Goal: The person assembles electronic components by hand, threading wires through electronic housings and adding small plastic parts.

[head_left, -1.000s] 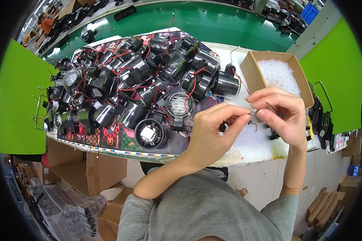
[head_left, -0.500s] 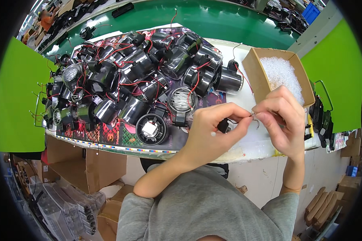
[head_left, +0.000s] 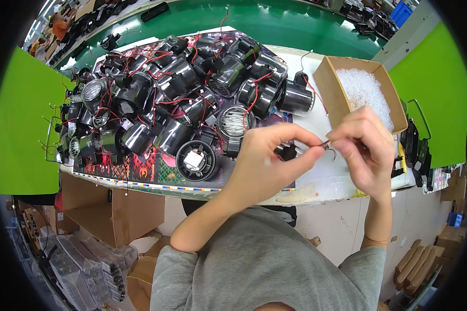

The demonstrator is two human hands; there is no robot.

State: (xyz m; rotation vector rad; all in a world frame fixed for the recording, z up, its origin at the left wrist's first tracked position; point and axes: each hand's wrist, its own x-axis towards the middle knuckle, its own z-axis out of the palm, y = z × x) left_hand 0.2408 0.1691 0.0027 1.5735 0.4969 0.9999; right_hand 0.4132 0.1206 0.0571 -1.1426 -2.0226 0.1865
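Above the table's right part, my left hand (head_left: 267, 163) is closed in a thumb-and-finger pinch on thin wires (head_left: 325, 143), with red and dark strands showing. My right hand (head_left: 366, 150) is closed too, its fingertips meeting the left ones at the wire ends. Whatever small piece it pinches is hidden by the fingers. A thin dark strand (head_left: 333, 154) curls down below the fingertips. Behind the left hand's thumb, a black part (head_left: 285, 151) shows in the gap. Left of that hand, a round black housing (head_left: 195, 160) with a white square centre lies on the table.
A pile of black cylindrical housings (head_left: 179, 78) with red wires covers the table's left and middle. An open cardboard box (head_left: 327, 85) of small clear plastic pieces (head_left: 366, 90) stands at the right. Green panels (head_left: 26, 124) flank the table. Beyond runs a green surface (head_left: 275, 23).
The view has shifted slightly. Both hands stay together at the wires, and a short stretch of red wire now shows more clearly between the fingertips.
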